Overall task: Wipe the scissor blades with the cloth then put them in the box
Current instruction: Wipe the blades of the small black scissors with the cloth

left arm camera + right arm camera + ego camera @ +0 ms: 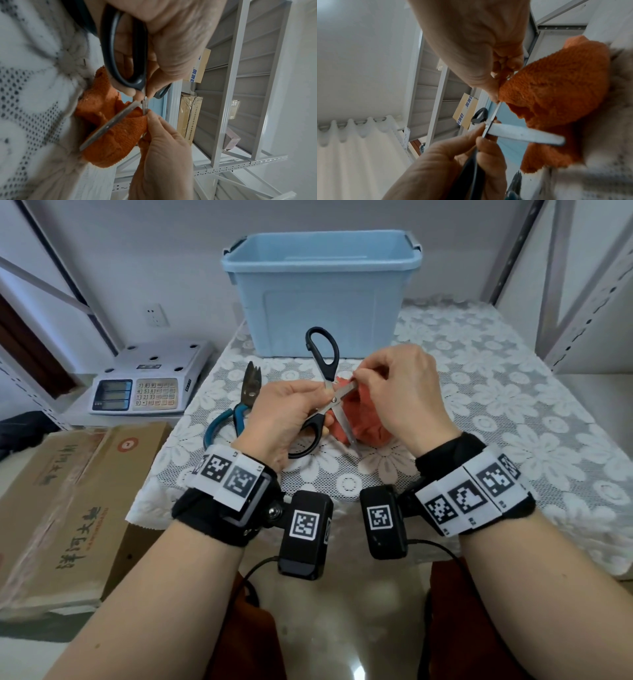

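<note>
The right hand (404, 392) hides most of the cloth (363, 419) in the head view; only an orange bunch shows below and left of the knuckles, resting on the lace-covered worktop (496, 392). One blade of the scissors (329, 392) runs up-right from the pivot and disappears between the right hand's fingers (368, 378), which pinch it together with a fold of cloth; the blade's tip cannot be seen. The other blade points down toward the lower centre of the frame, bare, over the cloth. The scissors are spread wide, held at mid-frame above the worktop. The left hand (284, 412) grips them near the pivot, thumb and fingers curled around the lower black loop, which the palm partly covers; the upper loop stands free in front of the box (322, 292).

The blue box sits open at the top centre; its inside is hard to make out. Left of the hands lie pliers (239, 402), partly hidden by the left hand. Farther left is a scale (147, 378), and a carton (78, 501) is cut off at the lower left edge. Both wrist views are blurred toward the edges.
</note>
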